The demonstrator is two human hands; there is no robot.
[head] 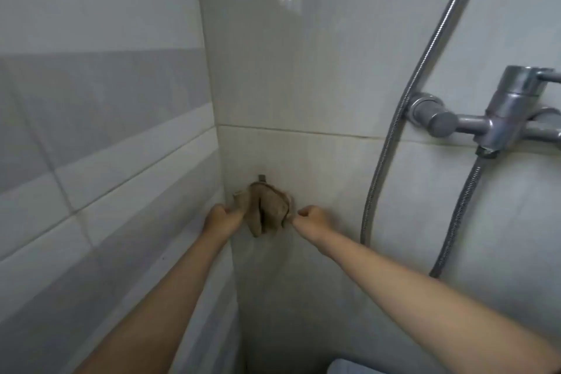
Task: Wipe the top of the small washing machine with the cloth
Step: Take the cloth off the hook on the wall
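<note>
A crumpled brown cloth point(265, 210) hangs on a small metal hook point(261, 178) fixed to the tiled wall near the corner. My left hand point(221, 218) grips the cloth's left edge. My right hand point(312, 218) pinches its right edge. Both arms stretch forward from the bottom of the view. A pale blue-grey rounded edge point(349, 367) shows at the bottom, possibly the washing machine; too little is visible to be sure.
A chrome shower mixer tap point(498, 118) juts from the right wall. Its metal hose point(391, 143) loops down just right of my right hand. Grey tiled walls meet in a corner directly left of the cloth.
</note>
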